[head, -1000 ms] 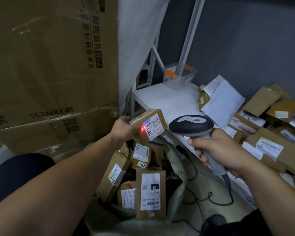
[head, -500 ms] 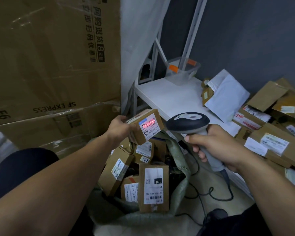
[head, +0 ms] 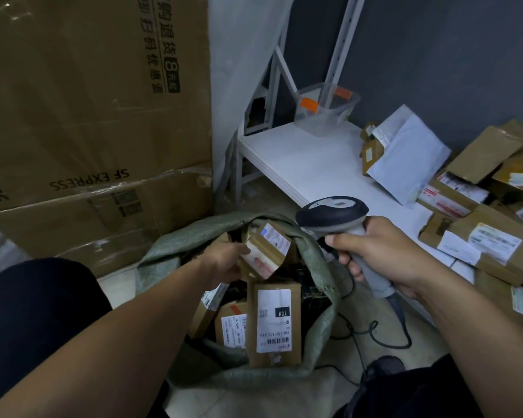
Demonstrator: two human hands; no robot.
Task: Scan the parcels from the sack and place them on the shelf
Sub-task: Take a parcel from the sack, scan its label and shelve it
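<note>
The left hand point(head: 224, 260) holds a small parcel point(head: 266, 254) in the mouth of the sack point(head: 163, 257), tipped with its long side running up toward the scanner point(head: 332, 212), which the right hand point(head: 381, 251) grips by the handle, head pointing left; the parcel's label is too blurry to read.

Left hand point(head: 224, 260) has dropped from level with the shelf point(head: 299, 152) edge to the sack point(head: 169, 251) mouth. Held parcel point(head: 266, 251) now tipped, blue-marked label facing up. Red line from scanner point(head: 332, 212) no longer on that label; faint red on lower face.
</note>
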